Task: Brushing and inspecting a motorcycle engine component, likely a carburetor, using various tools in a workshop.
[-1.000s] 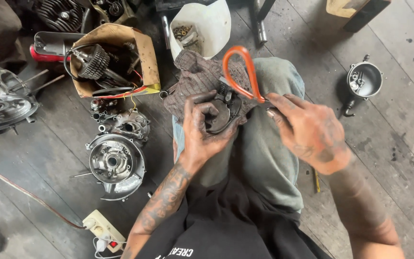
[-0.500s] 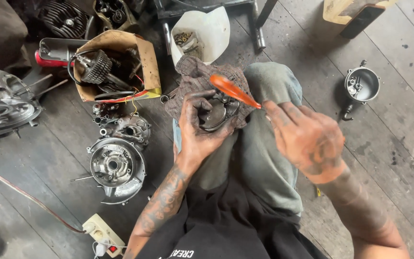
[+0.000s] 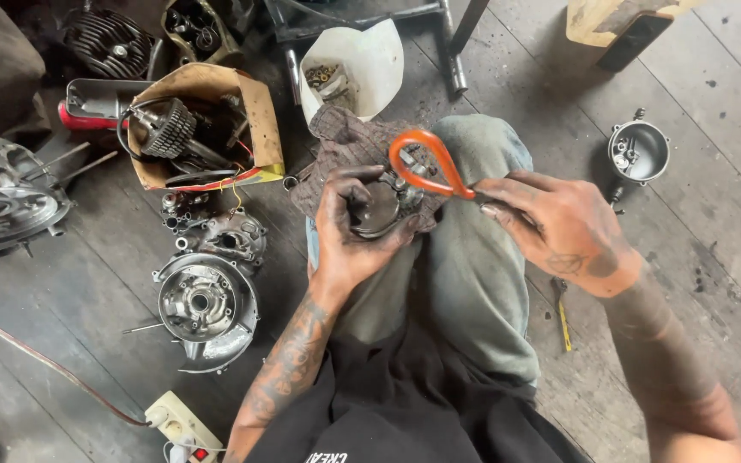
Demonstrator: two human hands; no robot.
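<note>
While two engine cases are lying on the floor, one rag is covering the knee, the left hand is gripping one carburetor, and the right hand is pinching one orange loop over it.

Grey plank floor, engine casing, cardboard box, metal cup, perhaps a power strip

You are in a small engine repair workshop, sitting on a grimy plank floor. At left lie bare engine casings, a finned cylinder sits upper left, and a cardboard box of greasy parts stands beside a white tub of small hardware.
</note>
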